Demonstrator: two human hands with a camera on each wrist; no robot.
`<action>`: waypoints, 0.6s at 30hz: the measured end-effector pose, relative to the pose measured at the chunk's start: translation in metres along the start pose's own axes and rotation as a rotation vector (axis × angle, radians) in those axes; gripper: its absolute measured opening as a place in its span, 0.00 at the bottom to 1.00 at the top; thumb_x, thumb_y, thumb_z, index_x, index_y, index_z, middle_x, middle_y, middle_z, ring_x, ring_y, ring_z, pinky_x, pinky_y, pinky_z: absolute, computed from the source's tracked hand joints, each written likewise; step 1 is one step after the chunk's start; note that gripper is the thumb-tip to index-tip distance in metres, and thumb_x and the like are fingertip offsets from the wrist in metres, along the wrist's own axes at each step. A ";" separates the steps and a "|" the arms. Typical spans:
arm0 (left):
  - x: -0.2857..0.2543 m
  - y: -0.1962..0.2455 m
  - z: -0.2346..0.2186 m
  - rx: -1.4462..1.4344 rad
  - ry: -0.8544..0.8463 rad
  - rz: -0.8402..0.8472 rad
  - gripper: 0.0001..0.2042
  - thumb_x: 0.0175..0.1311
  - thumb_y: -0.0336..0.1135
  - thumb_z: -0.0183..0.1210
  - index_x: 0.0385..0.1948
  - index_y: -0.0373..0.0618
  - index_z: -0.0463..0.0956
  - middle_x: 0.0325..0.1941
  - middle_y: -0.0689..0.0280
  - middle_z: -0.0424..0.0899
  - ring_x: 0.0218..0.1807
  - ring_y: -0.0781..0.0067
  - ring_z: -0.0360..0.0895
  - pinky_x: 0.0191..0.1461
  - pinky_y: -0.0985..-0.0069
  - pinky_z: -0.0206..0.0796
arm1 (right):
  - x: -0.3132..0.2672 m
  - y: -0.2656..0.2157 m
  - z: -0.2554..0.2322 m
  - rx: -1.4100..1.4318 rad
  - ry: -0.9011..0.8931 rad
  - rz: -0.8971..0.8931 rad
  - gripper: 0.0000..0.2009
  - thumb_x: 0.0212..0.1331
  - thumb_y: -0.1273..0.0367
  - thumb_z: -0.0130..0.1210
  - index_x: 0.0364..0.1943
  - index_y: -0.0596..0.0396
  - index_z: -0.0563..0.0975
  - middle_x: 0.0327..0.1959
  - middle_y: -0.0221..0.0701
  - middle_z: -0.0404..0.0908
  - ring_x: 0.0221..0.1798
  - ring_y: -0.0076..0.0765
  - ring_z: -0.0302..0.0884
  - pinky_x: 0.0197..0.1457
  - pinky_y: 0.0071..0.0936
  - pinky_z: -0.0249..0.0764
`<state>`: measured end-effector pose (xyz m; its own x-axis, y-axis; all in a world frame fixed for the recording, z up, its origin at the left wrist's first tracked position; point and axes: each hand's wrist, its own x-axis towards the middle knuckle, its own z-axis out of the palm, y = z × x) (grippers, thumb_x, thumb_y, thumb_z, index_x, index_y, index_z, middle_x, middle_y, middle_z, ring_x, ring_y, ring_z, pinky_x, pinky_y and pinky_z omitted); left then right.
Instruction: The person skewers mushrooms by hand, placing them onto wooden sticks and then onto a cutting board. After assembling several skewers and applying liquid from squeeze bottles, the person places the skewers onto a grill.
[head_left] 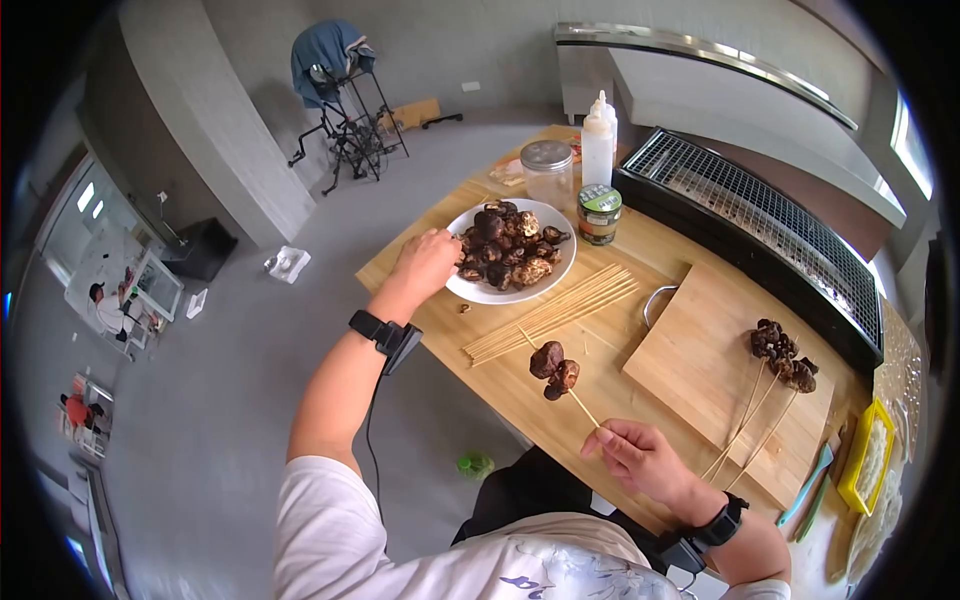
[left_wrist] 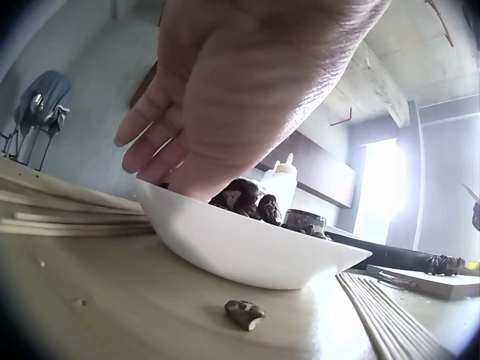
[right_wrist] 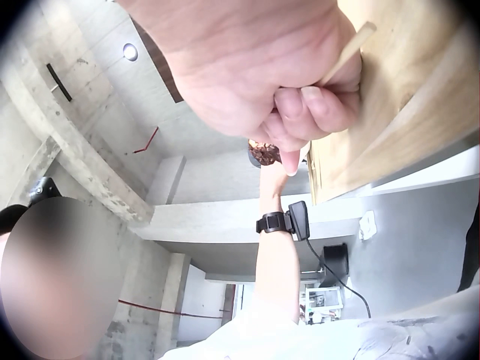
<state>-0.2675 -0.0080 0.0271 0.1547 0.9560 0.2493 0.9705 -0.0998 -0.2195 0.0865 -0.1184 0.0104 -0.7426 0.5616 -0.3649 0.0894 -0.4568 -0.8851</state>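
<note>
My left hand reaches over the near left rim of a white plate heaped with dark mushrooms. In the left wrist view this hand has its thumb side down behind the rim of the plate; whether it pinches a mushroom is hidden. My right hand grips the lower end of a wooden skewer, which carries dark mushroom pieces and points up and away to the left. The right wrist view shows the fingers of this hand curled round the stick.
Loose skewers lie beside the plate. Several mushroom skewers rest on a cutting board. Behind stand a jar, a can, squeeze bottles and a long grill. A yellow tray sits far right.
</note>
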 end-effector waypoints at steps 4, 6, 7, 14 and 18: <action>-0.005 -0.004 0.007 -0.044 0.113 0.034 0.08 0.46 0.33 0.61 0.26 0.40 0.75 0.29 0.58 0.76 0.37 0.58 0.74 0.41 0.65 0.67 | -0.002 -0.002 0.001 -0.034 0.016 0.004 0.14 0.67 0.64 0.37 0.37 0.58 0.73 0.14 0.15 0.51 0.16 0.12 0.46 0.18 0.15 0.44; -0.010 -0.001 0.005 -0.095 0.146 -0.006 0.08 0.47 0.33 0.60 0.26 0.39 0.75 0.27 0.58 0.77 0.35 0.57 0.75 0.40 0.66 0.68 | -0.003 -0.003 0.001 -0.024 0.027 0.019 0.14 0.67 0.64 0.37 0.37 0.57 0.74 0.14 0.15 0.51 0.16 0.12 0.46 0.18 0.15 0.44; -0.015 0.003 -0.002 -0.192 0.189 -0.065 0.09 0.49 0.34 0.60 0.27 0.38 0.75 0.26 0.58 0.77 0.32 0.59 0.75 0.39 0.68 0.68 | -0.004 -0.004 0.001 -0.013 0.029 0.038 0.14 0.67 0.64 0.37 0.36 0.57 0.74 0.14 0.15 0.51 0.16 0.12 0.46 0.18 0.14 0.44; -0.044 0.037 -0.012 -1.226 0.195 -0.352 0.12 0.61 0.38 0.53 0.29 0.36 0.75 0.26 0.62 0.81 0.27 0.76 0.76 0.35 0.81 0.68 | -0.002 0.002 0.001 0.002 0.029 -0.008 0.14 0.67 0.64 0.37 0.36 0.57 0.74 0.14 0.15 0.51 0.17 0.12 0.46 0.18 0.14 0.45; -0.055 0.058 -0.015 -1.416 0.139 -0.281 0.14 0.65 0.40 0.48 0.32 0.35 0.73 0.27 0.65 0.79 0.30 0.78 0.75 0.37 0.81 0.67 | -0.003 0.003 0.001 -0.010 0.025 -0.037 0.14 0.67 0.64 0.37 0.36 0.57 0.74 0.14 0.15 0.51 0.17 0.12 0.46 0.19 0.15 0.45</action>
<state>-0.2169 -0.0700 0.0145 -0.1315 0.9637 0.2325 0.3237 -0.1799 0.9289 0.0877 -0.1222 0.0092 -0.7285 0.5953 -0.3391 0.0693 -0.4284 -0.9009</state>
